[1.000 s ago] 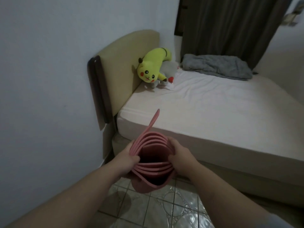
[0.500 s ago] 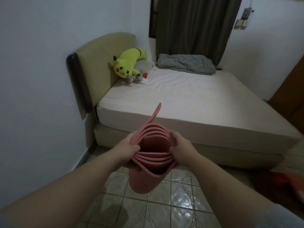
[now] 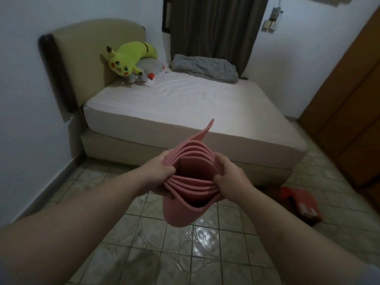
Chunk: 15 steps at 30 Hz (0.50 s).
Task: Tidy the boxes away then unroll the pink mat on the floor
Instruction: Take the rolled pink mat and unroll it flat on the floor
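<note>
The pink mat (image 3: 181,212) is a loose roll held upright in front of me, its open end facing up and its coils showing. A free corner of it sticks up toward the bed. My left hand (image 3: 159,173) grips the roll's left side, thumb on the rim. My right hand (image 3: 230,177) grips the right side, fingers curled over the coils. A red box (image 3: 302,204) lies on the tiled floor to the right, near the bed's corner.
A bed (image 3: 185,112) with a beige headboard stands ahead, a yellow plush toy (image 3: 129,58) and a grey blanket (image 3: 205,67) on it. A brown wooden wardrobe (image 3: 349,103) lines the right wall. Glossy tiled floor (image 3: 185,254) spreads below my arms.
My view has swung to the right and pulled back, bringing the wardrobe and red box into sight. Both hands have kept their grip on the rolled mat.
</note>
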Each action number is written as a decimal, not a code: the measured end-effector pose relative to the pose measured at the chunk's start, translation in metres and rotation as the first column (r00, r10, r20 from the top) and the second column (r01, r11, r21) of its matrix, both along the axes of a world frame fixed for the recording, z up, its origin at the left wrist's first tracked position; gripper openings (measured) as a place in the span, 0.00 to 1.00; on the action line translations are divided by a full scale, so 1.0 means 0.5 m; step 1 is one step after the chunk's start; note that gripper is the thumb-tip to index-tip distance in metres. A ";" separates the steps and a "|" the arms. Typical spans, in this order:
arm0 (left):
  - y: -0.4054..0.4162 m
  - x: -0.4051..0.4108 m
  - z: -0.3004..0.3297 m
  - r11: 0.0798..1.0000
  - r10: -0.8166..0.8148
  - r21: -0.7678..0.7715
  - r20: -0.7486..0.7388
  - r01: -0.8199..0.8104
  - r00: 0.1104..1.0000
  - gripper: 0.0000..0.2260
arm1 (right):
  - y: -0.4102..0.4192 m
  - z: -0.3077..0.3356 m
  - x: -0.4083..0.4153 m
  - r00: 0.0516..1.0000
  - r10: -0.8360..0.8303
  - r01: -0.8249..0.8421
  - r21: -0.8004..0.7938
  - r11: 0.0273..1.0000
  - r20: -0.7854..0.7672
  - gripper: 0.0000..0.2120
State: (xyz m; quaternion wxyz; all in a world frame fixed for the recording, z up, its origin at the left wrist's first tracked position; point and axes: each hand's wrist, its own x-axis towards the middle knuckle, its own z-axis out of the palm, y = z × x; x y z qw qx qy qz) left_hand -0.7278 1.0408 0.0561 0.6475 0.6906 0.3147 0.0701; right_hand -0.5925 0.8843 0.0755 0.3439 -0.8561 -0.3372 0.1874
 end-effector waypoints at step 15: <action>-0.283 0.027 -0.040 0.989 -0.130 0.078 0.081 0.124 0.988 0.30 | -0.325 -0.052 -0.013 0.997 -0.081 0.083 0.143 0.986 -0.020 0.32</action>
